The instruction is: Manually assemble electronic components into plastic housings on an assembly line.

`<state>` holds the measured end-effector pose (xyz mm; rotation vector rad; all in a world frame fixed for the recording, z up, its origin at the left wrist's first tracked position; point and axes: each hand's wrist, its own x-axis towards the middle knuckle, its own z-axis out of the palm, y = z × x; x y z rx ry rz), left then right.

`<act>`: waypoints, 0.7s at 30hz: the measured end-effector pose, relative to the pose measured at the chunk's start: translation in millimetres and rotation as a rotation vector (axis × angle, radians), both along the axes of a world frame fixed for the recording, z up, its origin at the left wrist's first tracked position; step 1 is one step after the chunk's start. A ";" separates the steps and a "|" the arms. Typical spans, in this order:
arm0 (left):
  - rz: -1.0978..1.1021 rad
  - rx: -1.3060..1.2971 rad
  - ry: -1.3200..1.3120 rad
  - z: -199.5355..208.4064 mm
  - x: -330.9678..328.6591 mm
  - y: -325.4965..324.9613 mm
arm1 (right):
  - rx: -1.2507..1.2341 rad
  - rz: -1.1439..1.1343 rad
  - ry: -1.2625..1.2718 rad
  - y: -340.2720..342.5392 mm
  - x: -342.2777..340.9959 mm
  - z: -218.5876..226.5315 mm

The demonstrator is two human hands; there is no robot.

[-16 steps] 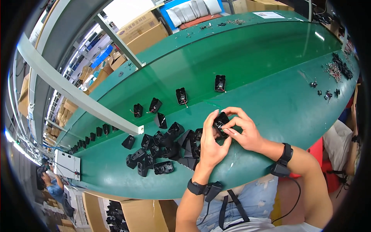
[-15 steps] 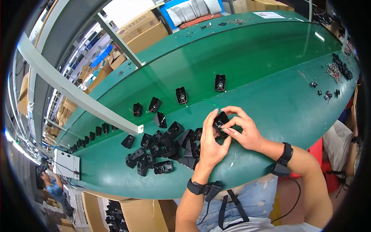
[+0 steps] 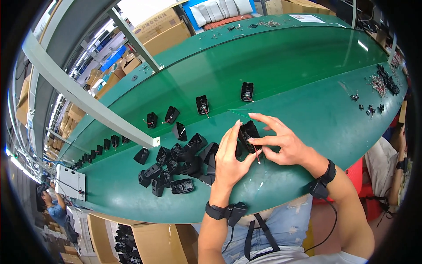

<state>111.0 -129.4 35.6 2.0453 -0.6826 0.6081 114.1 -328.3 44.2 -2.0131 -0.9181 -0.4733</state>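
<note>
An open black plastic housing (image 3: 249,130) stands between my hands above the near part of the bench. Its hollow side faces me, with dark parts inside that are too small to name. A short red wire (image 3: 258,156) with a white end plug hangs from its lower edge. My left hand (image 3: 229,160) grips the housing from the left, fingers along its side and thumb below. My right hand (image 3: 283,143) reaches in from the right, index finger and thumb closed at the housing's lower inside edge. Left of my hands lies a heap of black housings (image 3: 189,166).
Several wired housings (image 3: 202,104) stand in a row on the green conveyor belt (image 3: 299,57). A grey metal post (image 3: 96,108) slants over the bench's left part. Small black parts and loose screws (image 3: 378,83) lie far right. A cardboard box (image 3: 154,242) sits below the bench edge.
The red wire with its white plug now hangs out of the housing. My right fingers have spread and shifted lower on it. The whole view has moved slightly.
</note>
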 end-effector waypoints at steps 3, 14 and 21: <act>-0.018 -0.038 0.012 -0.5 -2.5 -5.6 | 0.013 -0.019 -0.037 -2.9 -1.0 -0.6; -0.058 -0.079 0.066 -6.2 -8.7 -8.4 | 0.201 0.235 0.268 -7.0 -5.2 4.3; -0.171 -0.007 -0.009 2.6 -7.1 -3.5 | 0.760 0.539 1.018 -1.6 -2.9 -20.0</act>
